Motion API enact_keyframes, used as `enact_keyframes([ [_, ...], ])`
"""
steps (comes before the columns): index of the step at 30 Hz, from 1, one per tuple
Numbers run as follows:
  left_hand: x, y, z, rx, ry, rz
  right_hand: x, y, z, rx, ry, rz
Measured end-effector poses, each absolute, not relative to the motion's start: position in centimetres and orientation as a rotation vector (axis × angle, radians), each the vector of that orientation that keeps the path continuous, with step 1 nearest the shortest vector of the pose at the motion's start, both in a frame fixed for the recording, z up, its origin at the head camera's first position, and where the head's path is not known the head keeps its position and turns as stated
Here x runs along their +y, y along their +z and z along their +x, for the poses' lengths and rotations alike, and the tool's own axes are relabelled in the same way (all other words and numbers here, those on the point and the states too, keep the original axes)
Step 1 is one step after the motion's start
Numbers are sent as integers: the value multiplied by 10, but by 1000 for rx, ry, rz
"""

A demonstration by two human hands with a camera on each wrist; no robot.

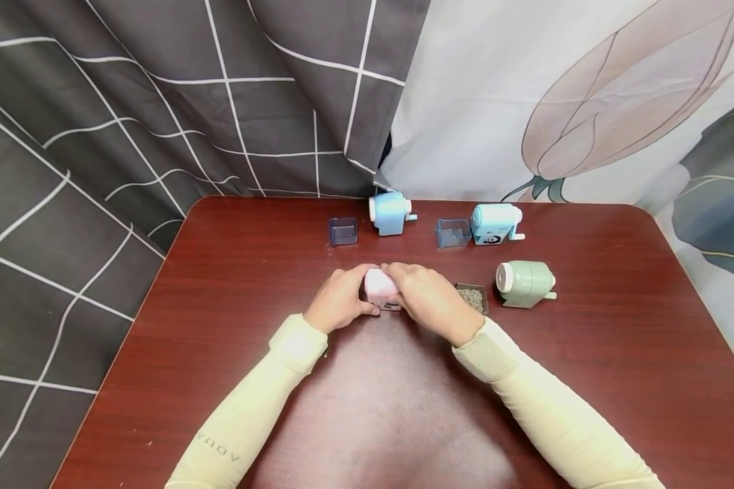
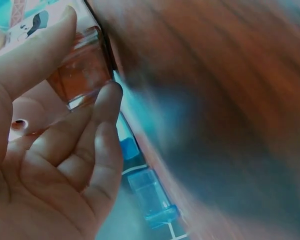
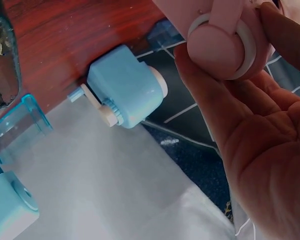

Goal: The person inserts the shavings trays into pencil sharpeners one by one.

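A pink hand-crank pencil sharpener (image 1: 379,285) is between both hands over the middle of the table. My left hand (image 1: 340,299) holds it from the left, thumb low along the printed side and fingers around the lower end. There the left wrist view shows its clear shavings drawer (image 2: 85,70) between thumb and fingers. From the right, my right hand (image 1: 433,297) grips the upper body. In the right wrist view its thumb and fingers surround the end with the round pink crank hub (image 3: 215,50).
Behind stand a blue sharpener (image 1: 390,213) and a light-blue one (image 1: 494,224), each beside a detached clear drawer, one dark (image 1: 343,231), one bluish (image 1: 452,233). At right, a green sharpener (image 1: 527,284) stands by a drawer of shavings (image 1: 472,297). Curtains (image 1: 269,122) hang along the table's back edge.
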State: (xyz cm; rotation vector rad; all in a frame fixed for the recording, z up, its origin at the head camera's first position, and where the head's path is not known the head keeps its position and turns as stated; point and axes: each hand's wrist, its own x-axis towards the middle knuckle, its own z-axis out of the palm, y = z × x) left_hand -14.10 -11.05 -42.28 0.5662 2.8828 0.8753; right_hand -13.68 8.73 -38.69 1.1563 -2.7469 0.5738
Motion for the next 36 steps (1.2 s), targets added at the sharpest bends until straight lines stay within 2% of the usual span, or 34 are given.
enact_keyframes([
  [12, -111, -420, -147, 2828, 801, 598, 95, -381, -140, -2820, 643, 1153],
  [21, -114, -387, -138, 3035, 649, 613, 135, -351, -145, -2915, 594, 1048],
  [29, -71, -357, -114, 3335, 422, 920, 187, -334, -149, -2912, 514, 918],
  [34, -41, -351, -112, 3333, 372, 1181, 219, -331, -153, -2929, 507, 881],
  [36, -30, -350, -113, 3312, 322, 1211, 229, -331, -152, -2981, 491, 835],
])
